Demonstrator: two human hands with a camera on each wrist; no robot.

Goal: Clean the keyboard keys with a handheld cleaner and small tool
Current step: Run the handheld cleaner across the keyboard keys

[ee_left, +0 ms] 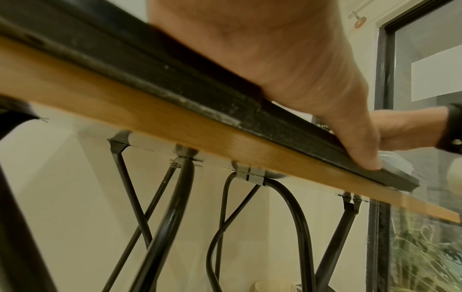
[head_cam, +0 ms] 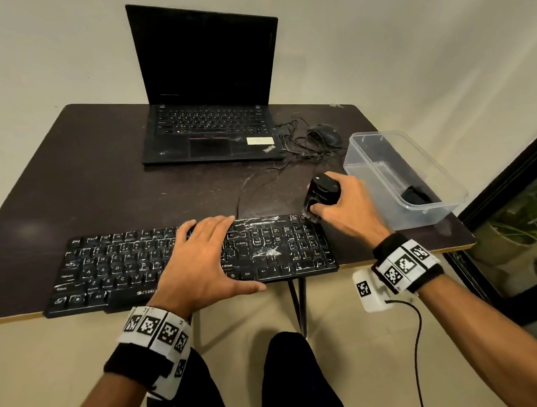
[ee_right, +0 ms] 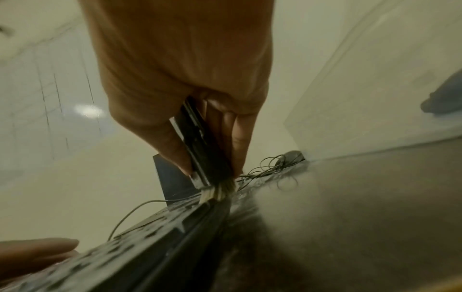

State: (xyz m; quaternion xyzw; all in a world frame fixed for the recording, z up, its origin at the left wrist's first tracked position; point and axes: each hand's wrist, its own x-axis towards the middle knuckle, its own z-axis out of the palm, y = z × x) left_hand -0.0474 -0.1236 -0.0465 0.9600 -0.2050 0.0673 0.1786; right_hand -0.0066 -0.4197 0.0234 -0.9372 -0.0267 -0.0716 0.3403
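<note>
Showing only at right wrist: cleaner (ee_right: 200,158) bristles (ee_right: 220,192).

Dusty black keyboard (head_cam: 187,262) at table edge, black brush-tipped cleaner (head_cam: 321,194) upright

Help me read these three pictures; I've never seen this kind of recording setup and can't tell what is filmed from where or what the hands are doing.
No machine: a person wears cameras on the head and both wrists. The head view looks down on a dark table. On it lie a dusty keyboard, an open laptop, a mouse and a clear plastic box. The left hand rests flat on the keyboard, steadying it. The right hand grips a small black handheld cleaner; the right wrist view shows its bristles touching the keyboard's far right corner. The left wrist view looks under the palm along the table edge.
</note>
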